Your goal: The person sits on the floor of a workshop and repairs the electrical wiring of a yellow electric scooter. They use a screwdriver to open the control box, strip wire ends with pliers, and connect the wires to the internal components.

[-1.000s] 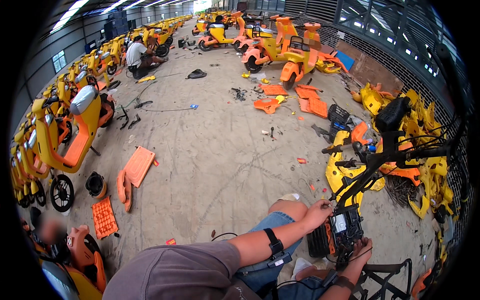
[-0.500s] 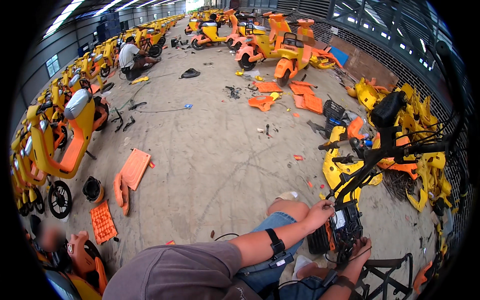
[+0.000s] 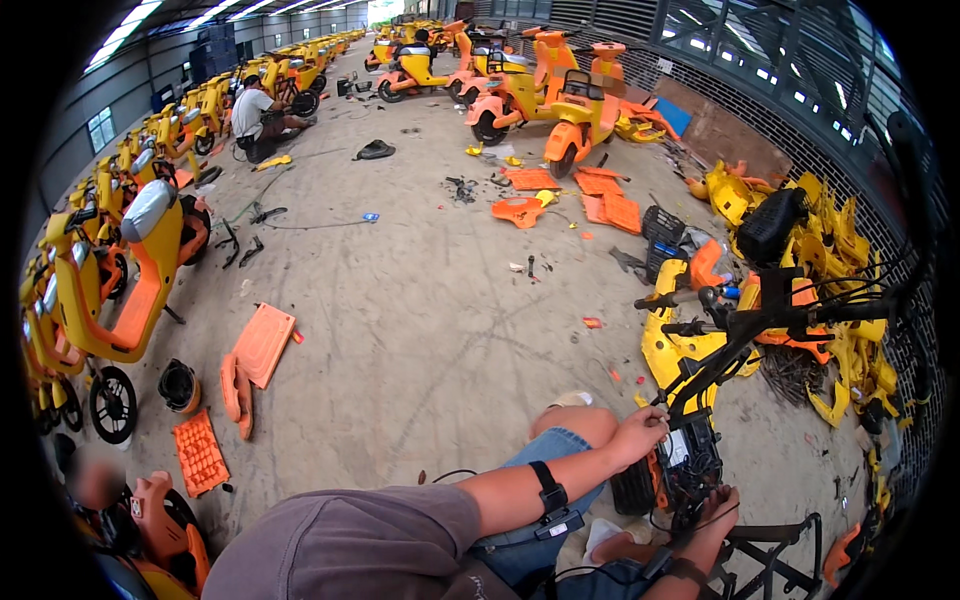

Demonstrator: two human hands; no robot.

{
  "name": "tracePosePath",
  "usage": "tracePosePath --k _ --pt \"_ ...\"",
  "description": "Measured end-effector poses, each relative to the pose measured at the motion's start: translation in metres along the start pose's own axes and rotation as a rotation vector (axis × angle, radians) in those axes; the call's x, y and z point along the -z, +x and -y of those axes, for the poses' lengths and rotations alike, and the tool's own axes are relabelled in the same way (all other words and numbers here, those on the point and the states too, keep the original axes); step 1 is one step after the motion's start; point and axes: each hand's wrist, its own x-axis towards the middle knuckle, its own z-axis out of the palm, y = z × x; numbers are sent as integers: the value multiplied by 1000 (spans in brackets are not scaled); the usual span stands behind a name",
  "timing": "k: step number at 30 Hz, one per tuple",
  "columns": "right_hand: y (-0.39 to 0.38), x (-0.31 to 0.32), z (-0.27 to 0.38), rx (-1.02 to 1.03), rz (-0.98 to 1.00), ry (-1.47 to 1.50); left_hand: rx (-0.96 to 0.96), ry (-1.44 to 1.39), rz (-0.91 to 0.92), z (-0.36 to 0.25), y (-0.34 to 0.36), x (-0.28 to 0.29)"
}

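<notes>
A stripped scooter frame with black handlebars [image 3: 745, 335] stands at my right. In its lower part sits an open black housing [image 3: 706, 450] with a pale label and a tangle of dark wires [image 3: 690, 503] below. At the housing's upper left, the fingers of my left hand [image 3: 640, 436] are pinched together; what they hold is too small to make out. My right hand [image 3: 715, 512] is at the wires, its fingers closed on a thin black cable, partly hidden by the hand. Beside the housing is a dark ribbed part [image 3: 633, 487] with an orange edge.
A yellow body panel [image 3: 668, 335] lies behind the frame, and a pile of yellow panels [image 3: 850, 300] lines the right wall. Orange panels [image 3: 262, 345] lie on the floor at left. Scooters [image 3: 150, 260] stand in rows. Another person [image 3: 255, 118] sits far left.
My right hand's fingers have shifted slightly in toward the wires. My left hand stays at the housing's upper edge. The whole view has shifted a little.
</notes>
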Motion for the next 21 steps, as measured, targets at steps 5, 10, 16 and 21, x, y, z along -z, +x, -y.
tracePosePath --k 5,10,16,21 --pt "-3 -19 1 -15 49 0 -34 110 -30 -20 1 21" --pt "-6 -61 -3 -39 66 18 -72 134 -40 -29 1 49" --pt "-22 -112 0 -50 135 -12 -76 162 -108 -60 -5 86" --pt "-21 -152 -7 -49 208 -28 -121 146 -191 -73 -9 112"
